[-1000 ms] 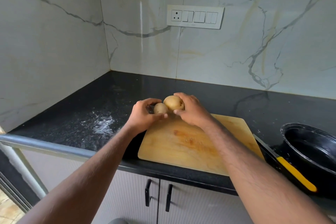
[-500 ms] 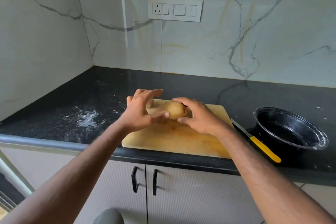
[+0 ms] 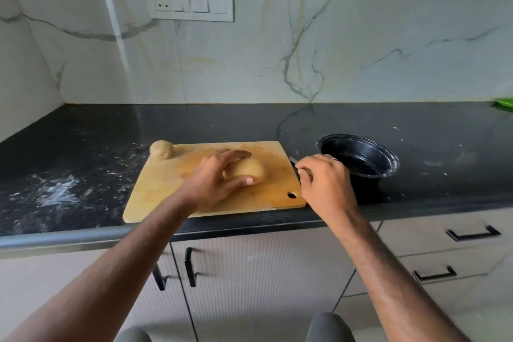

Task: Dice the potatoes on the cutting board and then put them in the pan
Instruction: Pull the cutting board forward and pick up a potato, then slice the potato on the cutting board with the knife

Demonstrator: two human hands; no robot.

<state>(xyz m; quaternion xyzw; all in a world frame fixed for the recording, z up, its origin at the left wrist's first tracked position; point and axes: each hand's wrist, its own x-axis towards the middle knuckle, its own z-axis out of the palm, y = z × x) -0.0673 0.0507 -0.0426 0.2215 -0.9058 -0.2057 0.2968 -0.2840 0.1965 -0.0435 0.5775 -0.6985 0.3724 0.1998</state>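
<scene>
A wooden cutting board [image 3: 166, 194] lies on the black counter near its front edge. My left hand [image 3: 213, 180] grips a large potato [image 3: 248, 169] at the board's middle, thumb in front and fingers over the top. A smaller potato [image 3: 161, 149] sits alone on the far left corner of the board. My right hand [image 3: 327, 183] is just right of the board, its fingers curled down over the knife [image 3: 292, 159]. Only the blade tip shows; the handle is hidden under the hand. The black pan [image 3: 392, 165] stands right behind that hand.
White powder [image 3: 58, 191] is smeared over the counter left of the board. A green object [image 3: 503, 104] peeks in at the far right by the marble wall. A switch panel [image 3: 191, 3] is on the wall. Cabinet doors with black handles [image 3: 190, 266] are below the counter.
My hands have parted. The small potato now lies on the board's far left corner, my left hand keeps the large one at the centre, and my right hand has gone right onto the knife.
</scene>
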